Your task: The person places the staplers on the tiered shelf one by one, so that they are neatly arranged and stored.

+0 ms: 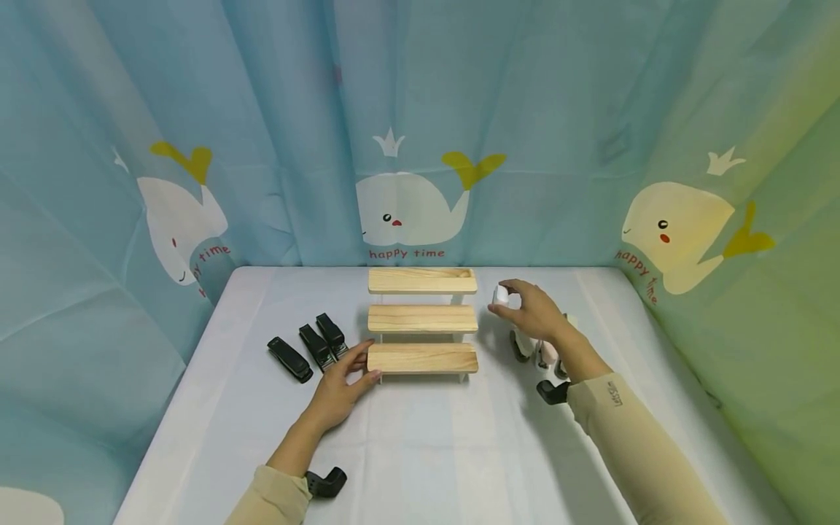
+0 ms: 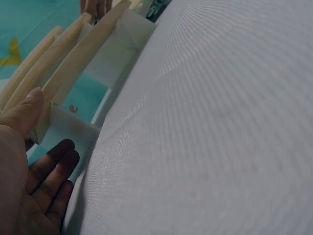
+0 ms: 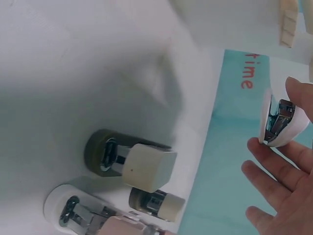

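White stapler lifted beside the wooden steps

The right hand (image 1: 534, 310) pinched a small white stapler (image 1: 501, 294) between thumb and fingers (image 3: 274, 166), at 3 o'clock of the stepped wooden rack (image 1: 422, 319). The left hand (image 1: 341, 383), fingers straight, touched the rack's lowest step; staplers under the right wrist were partly hidden.

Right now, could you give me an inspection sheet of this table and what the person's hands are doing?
Surface: white table, covered by a cloth.
Job's things: three-step wooden stand; white stapler held beside the stand's upper steps.
Clutter: three black staplers left of the stand; light-coloured staplers under the right arm.
Hands: left hand rests open at the bottom step's left end; right hand pinches the white stapler.
Cables: nothing seen.
Surroundings: blue whale-print curtain reading "happy time".
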Motion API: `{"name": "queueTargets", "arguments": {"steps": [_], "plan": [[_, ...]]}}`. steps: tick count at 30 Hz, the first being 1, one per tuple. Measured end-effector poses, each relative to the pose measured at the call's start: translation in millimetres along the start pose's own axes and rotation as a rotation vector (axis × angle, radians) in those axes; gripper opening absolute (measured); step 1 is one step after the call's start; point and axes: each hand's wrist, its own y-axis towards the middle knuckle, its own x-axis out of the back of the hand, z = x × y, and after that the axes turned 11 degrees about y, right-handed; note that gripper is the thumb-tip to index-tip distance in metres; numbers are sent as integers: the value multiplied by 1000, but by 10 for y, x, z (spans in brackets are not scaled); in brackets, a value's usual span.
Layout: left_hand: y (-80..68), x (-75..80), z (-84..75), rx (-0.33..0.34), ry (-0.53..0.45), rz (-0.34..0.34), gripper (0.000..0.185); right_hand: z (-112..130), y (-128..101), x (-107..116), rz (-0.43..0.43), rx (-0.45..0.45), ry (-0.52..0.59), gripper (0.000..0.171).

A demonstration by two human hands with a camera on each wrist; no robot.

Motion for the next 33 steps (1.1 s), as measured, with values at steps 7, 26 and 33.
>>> {"name": "queueTargets", "arguments": {"steps": [7,26,33], "plan": [[-22,-1,6,16,27,-4,61,96,-14,30,-13,-26,34,78],[13,-27,19,-11,24,-18,65,379,-37,132,-56,45,109,73],[21,-32,25,-23,17,-25,63,507,-25,172,-40,54,98,71]]}}
